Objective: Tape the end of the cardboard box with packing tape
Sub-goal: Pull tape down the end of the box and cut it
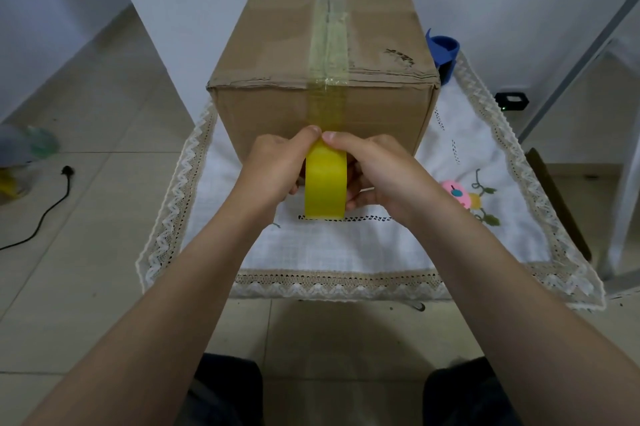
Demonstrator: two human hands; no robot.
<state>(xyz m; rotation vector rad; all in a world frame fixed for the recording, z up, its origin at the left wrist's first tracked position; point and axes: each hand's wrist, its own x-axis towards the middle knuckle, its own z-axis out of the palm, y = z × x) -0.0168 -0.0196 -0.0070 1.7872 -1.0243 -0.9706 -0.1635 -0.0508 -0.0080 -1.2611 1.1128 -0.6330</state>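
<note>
Cardboard, brown and creased, makes up the long rectangular box (322, 44) that stands on the counter, reaching from its far edge toward the middle. The counter is covered by a white embroidered cloth with a lace border (346, 252). A clear strip of packing tape (327, 54) runs along the box's top seam and down over the near end face. Just in front of that face, both hands hold a yellow roll of packing tape (325, 183) upright, above the cloth. The left hand (273, 169) grips the roll's left side, the right hand (381, 172) its right side, each grip closed on the roll. Both thumbs meet at the top of the roll, pressing against the box's end face. A blue plastic object (445, 51) stands at the counter's far right corner, beside the box.
</note>
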